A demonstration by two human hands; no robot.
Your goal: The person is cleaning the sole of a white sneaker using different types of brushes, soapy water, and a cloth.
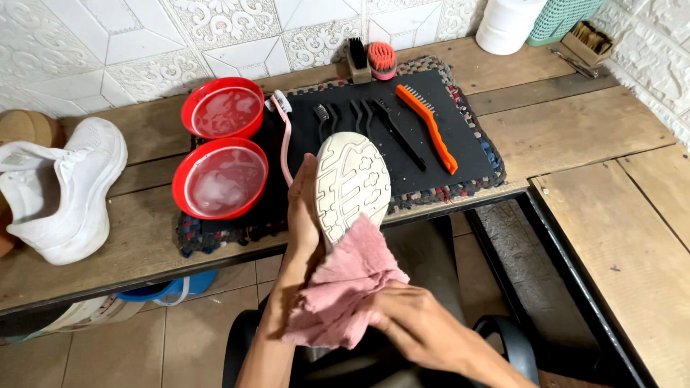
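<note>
Nearest the camera, the right hand [417, 327] presses a pink cloth [343, 287] against the heel end of a shoe's sole [352, 183]. The fingers are closed on the cloth, which bunches in folds between both hands. The left hand [303, 215] grips the shoe along its left edge, fingers wrapped round the side, holding it sole-up and tilted toward the camera. The sole is off-white with a moulded tread pattern. The shoe sits above the front edge of the table [596, 129], over the tiled floor [180, 338].

On the wooden table, directly behind the shoe, lies a dark mat [460, 154] with a braided multicolour border. At the mat's left end stand two red bowls: the near bowl [223, 178] and the far bowl [223, 109], each containing foamy water. Just right of the bowls, a pink toothbrush [284, 136] lies lengthwise. Further right on the mat lie several black brushes [363, 115] and an orange-handled brush [428, 126], roughly parallel and angled.

At the mat's far edge, against the patterned white tile wall, stand a dark block brush [357, 59] and a round red brush [382, 59].

At the far left of the table rests a second white shoe [68, 187], upright. At the far right corner stand a white container [509, 25] and a green basket [560, 18].
</note>
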